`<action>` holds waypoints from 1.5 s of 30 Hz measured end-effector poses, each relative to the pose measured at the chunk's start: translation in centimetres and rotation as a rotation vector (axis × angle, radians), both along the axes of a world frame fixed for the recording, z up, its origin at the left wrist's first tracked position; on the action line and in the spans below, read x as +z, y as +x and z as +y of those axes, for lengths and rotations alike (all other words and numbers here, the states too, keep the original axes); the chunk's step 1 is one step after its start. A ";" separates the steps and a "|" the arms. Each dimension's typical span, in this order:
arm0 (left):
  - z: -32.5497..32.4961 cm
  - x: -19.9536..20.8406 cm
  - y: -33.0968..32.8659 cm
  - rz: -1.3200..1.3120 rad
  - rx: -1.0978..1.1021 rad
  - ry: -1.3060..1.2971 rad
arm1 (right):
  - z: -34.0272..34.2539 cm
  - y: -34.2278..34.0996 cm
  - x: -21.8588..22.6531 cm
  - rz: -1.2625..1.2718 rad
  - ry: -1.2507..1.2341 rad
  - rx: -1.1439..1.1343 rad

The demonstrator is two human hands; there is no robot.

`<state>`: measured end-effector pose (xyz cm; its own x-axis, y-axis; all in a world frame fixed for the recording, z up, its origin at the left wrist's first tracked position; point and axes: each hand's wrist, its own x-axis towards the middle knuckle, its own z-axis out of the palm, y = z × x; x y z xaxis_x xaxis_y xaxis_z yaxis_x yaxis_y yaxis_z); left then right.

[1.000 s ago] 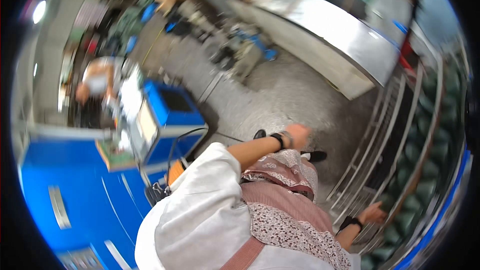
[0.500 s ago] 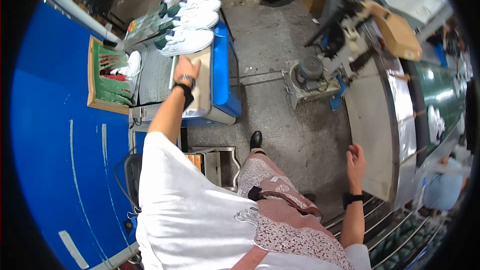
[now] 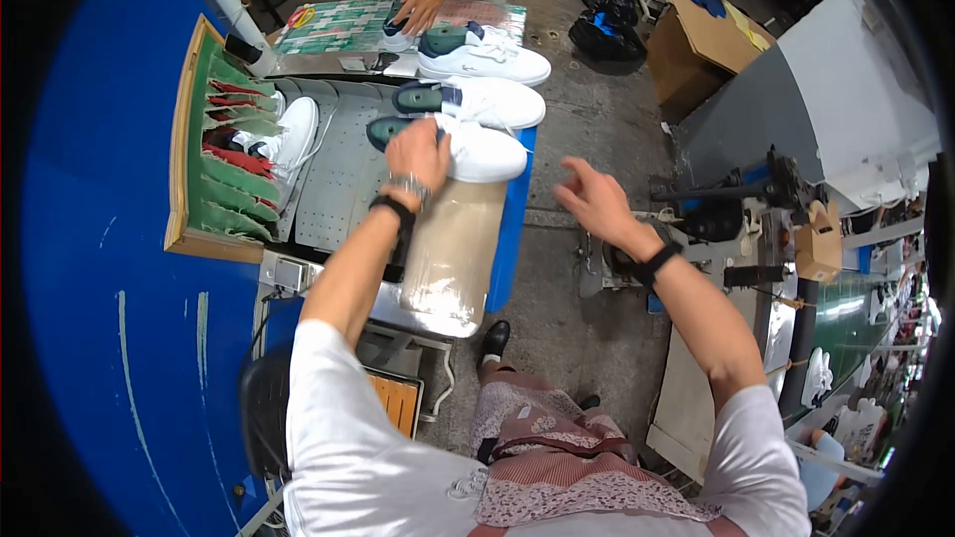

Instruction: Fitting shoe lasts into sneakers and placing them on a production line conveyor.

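The long tan-topped bench with blue sides [image 3: 458, 259] fills upper centre; the wooden-framed opening with green fabric flaps [image 3: 181, 179] stands upper left. Three white lace-up shoes with green insides [image 3: 497, 99] already lie in a row on the bench; another white shoe [image 3: 299, 134] remains at the flaps. The left hand [image 3: 418, 154] covers the nearest shoe [image 3: 487, 153], grip unclear; the right hand [image 3: 594, 201], right of centre, is empty, fingers apart.

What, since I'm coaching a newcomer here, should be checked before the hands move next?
1. Left hand at the nearest white shoe: ok.
2. Left hand's grip secure: cannot tell; its fingertips are hidden.
3. Right hand empty: ok, fingers apart in the air.
4. Co-worker's hands apart from the left hand: ok, at the far end.
5. Wrists bare: not ok; each wears a dark wristband.
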<state>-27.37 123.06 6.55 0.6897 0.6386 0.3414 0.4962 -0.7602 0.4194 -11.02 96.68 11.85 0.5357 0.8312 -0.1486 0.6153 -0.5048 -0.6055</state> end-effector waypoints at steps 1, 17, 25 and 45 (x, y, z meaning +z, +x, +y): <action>-1.3 0.7 -1.6 -0.063 -0.086 0.010 | 3.0 0.8 -0.2 0.011 0.003 0.027; -14.8 2.4 -13.8 0.047 0.126 -0.093 | 16.7 2.5 -4.8 -0.262 0.234 0.002; -13.2 -0.5 -15.8 0.204 0.195 -0.155 | -21.5 0.0 0.0 0.933 0.671 -0.581; -68.0 10.4 12.3 0.000 -0.303 -0.833 | -87.9 5.3 -7.8 0.211 1.126 -1.659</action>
